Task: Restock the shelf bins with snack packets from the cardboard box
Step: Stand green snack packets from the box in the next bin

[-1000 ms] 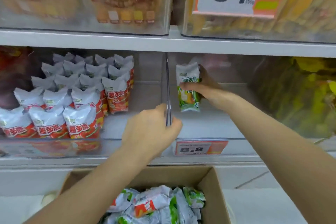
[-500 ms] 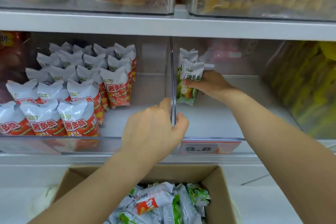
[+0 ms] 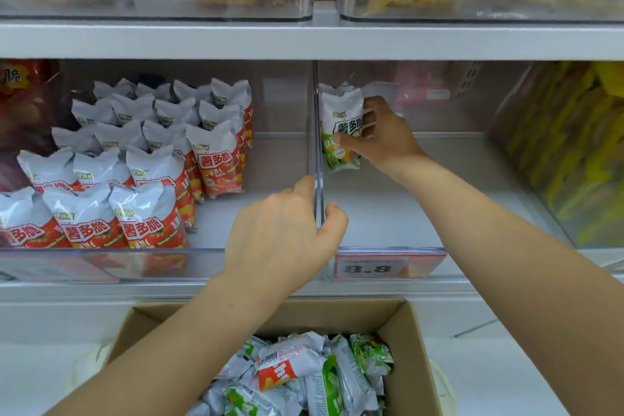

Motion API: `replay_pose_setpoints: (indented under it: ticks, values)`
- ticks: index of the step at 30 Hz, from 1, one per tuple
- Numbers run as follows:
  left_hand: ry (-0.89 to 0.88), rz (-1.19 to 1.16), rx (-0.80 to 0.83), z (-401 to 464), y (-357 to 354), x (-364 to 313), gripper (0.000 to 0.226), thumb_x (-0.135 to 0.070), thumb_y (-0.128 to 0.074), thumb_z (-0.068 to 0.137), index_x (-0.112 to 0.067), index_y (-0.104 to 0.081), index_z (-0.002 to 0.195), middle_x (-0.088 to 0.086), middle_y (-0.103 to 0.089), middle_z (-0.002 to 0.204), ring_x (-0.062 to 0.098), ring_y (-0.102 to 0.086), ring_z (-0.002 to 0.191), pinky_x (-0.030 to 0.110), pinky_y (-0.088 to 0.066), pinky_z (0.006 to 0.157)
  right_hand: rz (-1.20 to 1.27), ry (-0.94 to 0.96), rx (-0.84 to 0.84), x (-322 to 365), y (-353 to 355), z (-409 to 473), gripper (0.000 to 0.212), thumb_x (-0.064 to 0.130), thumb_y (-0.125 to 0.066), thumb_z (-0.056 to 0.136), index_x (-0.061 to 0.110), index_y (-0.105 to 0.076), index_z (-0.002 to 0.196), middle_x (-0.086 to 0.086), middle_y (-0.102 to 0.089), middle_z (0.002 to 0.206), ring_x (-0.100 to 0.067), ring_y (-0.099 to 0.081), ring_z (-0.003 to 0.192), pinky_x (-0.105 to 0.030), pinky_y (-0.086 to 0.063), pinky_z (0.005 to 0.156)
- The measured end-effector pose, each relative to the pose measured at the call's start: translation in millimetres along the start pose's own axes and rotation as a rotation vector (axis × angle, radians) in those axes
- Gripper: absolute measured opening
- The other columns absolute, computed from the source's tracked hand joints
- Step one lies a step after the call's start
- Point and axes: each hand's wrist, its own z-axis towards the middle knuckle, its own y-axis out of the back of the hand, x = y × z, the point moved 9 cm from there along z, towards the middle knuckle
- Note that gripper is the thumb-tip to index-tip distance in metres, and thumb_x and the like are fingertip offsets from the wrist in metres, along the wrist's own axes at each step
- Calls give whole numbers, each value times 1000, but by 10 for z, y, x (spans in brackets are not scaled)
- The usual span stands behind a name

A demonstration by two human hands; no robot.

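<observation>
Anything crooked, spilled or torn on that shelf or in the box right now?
Nothing stands out. The red packets stand upright in rows in the left bin, the right hand holds a green packet upright against the divider, which the left hand grips. Packets lie loose in the box, none visibly torn.

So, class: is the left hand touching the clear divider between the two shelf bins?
Touching. The head view shows the left hand gripping the clear divider, with fingers on one side of its front edge and the thumb on the other.
</observation>
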Motion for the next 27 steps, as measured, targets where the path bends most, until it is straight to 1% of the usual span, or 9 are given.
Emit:
replay_pose_setpoints:
  ticks: [3, 9, 12, 17, 19, 21, 23, 25, 27]
  values:
    - [-3, -9, -13, 3, 0, 0, 21, -42, -40, 91, -21, -41, 88, -6, -33, 57, 23, -40, 59, 23, -20, 44, -49, -21, 74, -18, -187, 11, 65, 35, -78, 74, 15, -43, 125, -7, -62, 116, -25, -63, 100, -43, -55, 82]
    - [0, 6, -23, 9, -1, 11, 22, -42, -40, 91, -20, -42, 89, -7, -33, 56, 22, -40, 58, 23, -20, 44, -171, 36, 68, 62, -178, 9, 72, 32, -70, 84, 17, -31, 143, -7, -60, 128, -26, -58, 114, -29, -46, 88]
    - [-1, 0, -31, 6, 9, 16, 21, -41, -41, 91, -21, -40, 86, -7, -32, 56, 22, -41, 59, 24, -20, 44, -208, 27, 72, 78, -162, -19, 78, 38, -69, 84, 23, -26, 147, -4, -59, 130, -25, -56, 117, -28, -44, 90]
    - [-8, 70, -16, -20, 7, -15, 37, -46, -33, 94, -15, -52, 92, -4, -36, 58, 25, -44, 62, 29, -20, 45, -297, -178, 163, 55, 12, -202, 87, 56, -63, 82, 18, -23, 149, -4, -48, 143, -26, -47, 129, -27, -39, 91]
    - [-4, 114, -14, -25, 29, -32, 46, -49, -31, 96, -12, -58, 98, 0, -41, 64, 30, -50, 67, 32, -23, 49, -483, -176, 103, 109, 212, -378, 68, 53, -56, 86, 14, -41, 139, -9, -55, 135, -30, -52, 121, -31, -44, 92]
    - [1, 144, 11, -40, 31, -33, 50, -52, -30, 97, -11, -57, 105, 5, -49, 72, 32, -60, 78, 32, -25, 54, -506, -89, -45, 297, 420, -708, 40, 41, -53, 89, 16, -61, 119, -8, -66, 118, -31, -59, 108, -35, -48, 89]
    - [-32, 146, -3, -114, 81, -48, 57, -56, -27, 97, -12, -53, 122, 9, -63, 91, 33, -61, 93, 33, -31, 59, -346, -57, -169, 448, 566, -1193, 27, 34, -55, 90, 20, -67, 110, 0, -71, 100, -26, -64, 98, -36, -49, 86]
    - [-80, 60, -43, -303, 165, -27, 58, -54, -31, 97, -13, -47, 136, 12, -62, 118, 32, -56, 109, 37, -39, 74, -256, -41, -248, 555, 605, -1718, 21, 30, -55, 89, 23, -69, 104, 7, -67, 86, -20, -66, 89, -36, -50, 84]
    - [-186, -84, -99, -598, 245, 1, 53, -41, -38, 95, -8, -49, 136, 13, -59, 126, 33, -54, 113, 38, -38, 90, -240, -38, -305, 590, 561, -2210, 22, 32, -53, 89, 23, -69, 102, 8, -69, 85, -21, -67, 87, -40, -51, 81]
